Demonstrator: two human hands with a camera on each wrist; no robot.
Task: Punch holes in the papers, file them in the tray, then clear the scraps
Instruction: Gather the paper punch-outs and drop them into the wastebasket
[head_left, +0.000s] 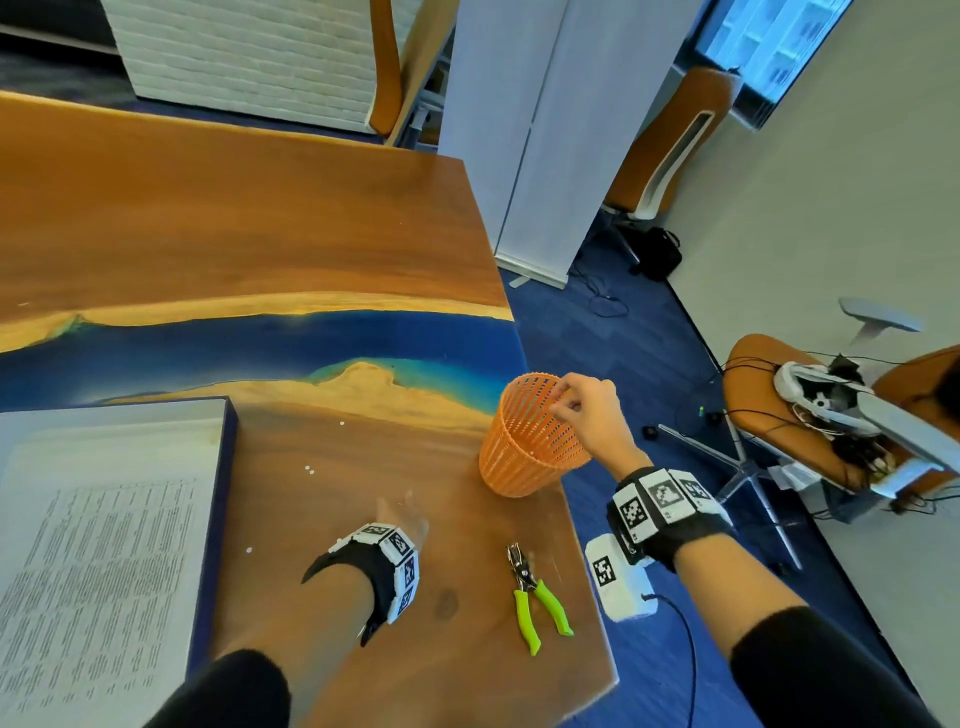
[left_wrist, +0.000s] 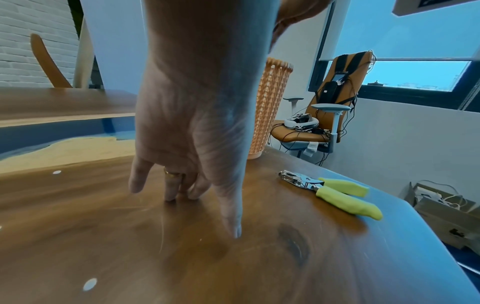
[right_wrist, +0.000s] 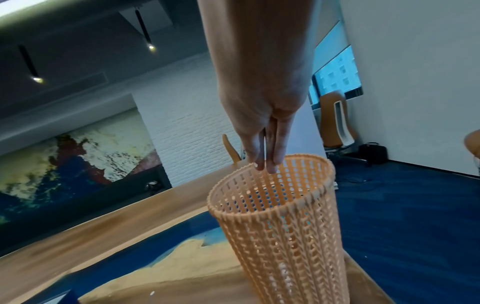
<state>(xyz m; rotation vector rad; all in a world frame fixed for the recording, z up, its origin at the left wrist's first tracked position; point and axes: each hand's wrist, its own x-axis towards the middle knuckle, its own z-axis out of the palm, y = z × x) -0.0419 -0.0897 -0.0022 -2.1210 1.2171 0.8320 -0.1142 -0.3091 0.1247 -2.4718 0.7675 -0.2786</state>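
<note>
Scraps, small white paper punch-out dots (head_left: 309, 470), lie scattered on the brown wooden table (head_left: 260, 234), so the left hand (left_wrist: 192, 131) spreads flat with straight fingers on the wood, seemingly to sweep them. The right hand (head_left: 587, 410) pinches the rim of the tilted orange plastic mesh basket (head_left: 530, 441), probably as a catcher. Printed papers (head_left: 98, 571) already lie in the dark blue tray (head_left: 218, 499); green-handled metal punch pliers (head_left: 535, 597) rest aside

In the head view the left hand (head_left: 402, 512) at lower centre is smeared by motion blur, so its fingers cannot be told. The tray (head_left: 221, 499) and its papers (head_left: 98, 561) run off the left and bottom edges, the print too small to read. The right hand (head_left: 592, 415) hides part of the orange basket (head_left: 524, 457) rim.
</note>
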